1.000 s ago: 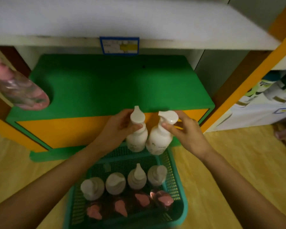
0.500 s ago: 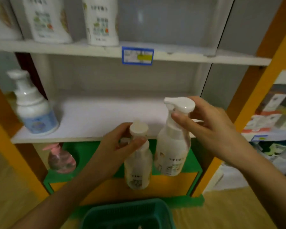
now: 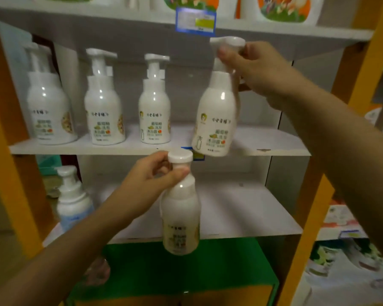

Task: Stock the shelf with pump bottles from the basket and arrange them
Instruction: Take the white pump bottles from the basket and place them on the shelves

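White laminate shelf [image 3: 274, 149] carries three white pump bottles [image 3: 104, 102] leftward; its right stretch lies bare. Nearer that gap, the right hand [image 3: 259, 69] clamps the upright white pump bottle [image 3: 217, 111] by its neck, base over the edge. Below, the left hand [image 3: 148, 180] pinches a second white bottle [image 3: 180, 213] likewise.

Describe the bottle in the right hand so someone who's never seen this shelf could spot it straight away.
Find the white shelf with three white pump bottles standing in a row. Just right of that row, the right hand grips a fourth matching bottle by its pump head. Unlike its neighbours it is tilted and not yet standing on the shelf, and it is higher than the bottle in the left hand.
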### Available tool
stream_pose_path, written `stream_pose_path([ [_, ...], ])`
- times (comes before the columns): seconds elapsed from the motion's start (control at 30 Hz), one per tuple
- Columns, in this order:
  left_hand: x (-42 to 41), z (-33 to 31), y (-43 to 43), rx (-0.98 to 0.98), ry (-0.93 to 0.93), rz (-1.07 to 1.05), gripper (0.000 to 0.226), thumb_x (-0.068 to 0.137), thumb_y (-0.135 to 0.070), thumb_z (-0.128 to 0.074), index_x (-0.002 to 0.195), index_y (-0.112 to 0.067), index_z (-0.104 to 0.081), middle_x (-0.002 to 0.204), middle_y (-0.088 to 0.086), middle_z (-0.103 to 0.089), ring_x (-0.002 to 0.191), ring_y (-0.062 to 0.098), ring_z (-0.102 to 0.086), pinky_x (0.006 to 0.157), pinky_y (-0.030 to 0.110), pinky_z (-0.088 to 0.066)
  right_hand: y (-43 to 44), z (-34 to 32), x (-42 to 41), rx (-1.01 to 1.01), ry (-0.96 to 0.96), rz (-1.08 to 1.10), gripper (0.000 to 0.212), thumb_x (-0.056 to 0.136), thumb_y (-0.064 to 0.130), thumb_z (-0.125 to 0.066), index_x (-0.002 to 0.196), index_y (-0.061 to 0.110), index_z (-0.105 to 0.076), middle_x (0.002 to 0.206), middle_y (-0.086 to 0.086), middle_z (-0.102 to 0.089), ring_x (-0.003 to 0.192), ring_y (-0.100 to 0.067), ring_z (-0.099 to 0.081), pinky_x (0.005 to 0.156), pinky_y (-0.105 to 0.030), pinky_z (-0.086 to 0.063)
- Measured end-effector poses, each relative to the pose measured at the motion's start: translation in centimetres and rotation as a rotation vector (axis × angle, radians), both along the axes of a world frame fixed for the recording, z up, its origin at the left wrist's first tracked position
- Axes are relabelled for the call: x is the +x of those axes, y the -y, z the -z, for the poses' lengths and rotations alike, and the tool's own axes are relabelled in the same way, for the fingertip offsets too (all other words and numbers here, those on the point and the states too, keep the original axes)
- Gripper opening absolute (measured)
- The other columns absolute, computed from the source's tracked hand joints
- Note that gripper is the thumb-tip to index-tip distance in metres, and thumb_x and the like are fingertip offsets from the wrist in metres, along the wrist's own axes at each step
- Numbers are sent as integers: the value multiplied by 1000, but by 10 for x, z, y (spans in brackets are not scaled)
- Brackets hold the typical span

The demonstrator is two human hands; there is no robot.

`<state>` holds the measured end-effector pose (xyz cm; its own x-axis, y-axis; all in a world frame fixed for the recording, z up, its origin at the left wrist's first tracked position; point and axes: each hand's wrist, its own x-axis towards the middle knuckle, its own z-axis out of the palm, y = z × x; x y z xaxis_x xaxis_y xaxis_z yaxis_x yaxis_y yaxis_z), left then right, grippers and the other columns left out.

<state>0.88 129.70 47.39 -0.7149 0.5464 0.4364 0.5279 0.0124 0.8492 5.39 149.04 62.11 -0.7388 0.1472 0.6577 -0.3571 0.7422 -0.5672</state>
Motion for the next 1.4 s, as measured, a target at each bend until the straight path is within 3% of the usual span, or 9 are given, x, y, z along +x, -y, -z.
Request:
stream_pose_path([
  [0.17,0,-14,4,62,40,24,21,76,-28,-63,97,-25,-65,102,5,-70,93,12,-65,76,12,-52,-2,-1,-45,-96,-30,77,41,88,41,-54,108,5,-62,108,-11,-65,103,-25,-62,92,-44,-52],
  [0.3,1,-20,5,61,29,35,21,71,-35,-63,91,-31,-64,100,-6,-71,86,3,-67,66,6,-51,-4,1,-67,-133,5,80,38,90,37,-52,111,7,-61,104,-6,-62,96,-19,-59,87,-35,-50],
  [0.47,0,-20,2,52,43,18,27,63,-44,-62,87,-32,-65,104,10,-69,96,19,-65,71,11,-52,1,1,-82,-105,79,68,36,93,32,-49,117,6,-57,115,-10,-61,106,-23,-58,96,-37,-48],
  [0.77,0,-19,-9,12,46,10,25,80,-29,-62,102,-19,-63,118,29,-56,97,28,-58,97,46,-45,5,10,-96,-74,124,78,39,96,31,-41,126,7,-47,131,-12,-54,121,-26,-51,106,-39,-39],
  [0.93,2,-23,-17,19,36,42,24,80,-28,-62,103,-23,-63,112,18,-65,102,27,-62,82,24,-54,-3,31,-59,-57,55,167,54,97,35,-38,141,6,-28,149,-10,-35,136,-23,-34,113,-37,-29],
  [1.03,5,-27,-21,29,19,76,31,73,-35,-64,102,-25,-63,103,5,-70,95,14,-65,72,17,-56,-9,85,2,-17,-202,175,37,95,32,-43,128,17,-47,129,4,-51,116,-8,-48,96,-26,-41],
  [1.2,15,-30,-38,32,-27,116,23,80,-31,-62,102,-24,-64,104,4,-70,94,13,-66,79,16,-53,-5,187,68,-245,237,-68,72,68,70,-54,131,40,-38,132,18,-47,116,-1,-48,92,-26,-46],
  [1.27,20,-30,-46,27,-32,135,21,80,-31,-62,101,-25,-64,103,2,-70,92,9,-66,79,15,-53,-3,208,70,-320,311,-131,81,58,68,-62,130,43,-36,133,18,-47,119,-4,-48,87,-19,-48],
  [1.4,26,-32,-65,12,-42,136,20,82,-29,-62,100,-23,-63,101,1,-70,91,9,-66,77,18,-54,-9,211,69,-404,236,-214,60,59,58,-68,114,52,-44,120,23,-55,105,4,-58,70,-8,-51],
])
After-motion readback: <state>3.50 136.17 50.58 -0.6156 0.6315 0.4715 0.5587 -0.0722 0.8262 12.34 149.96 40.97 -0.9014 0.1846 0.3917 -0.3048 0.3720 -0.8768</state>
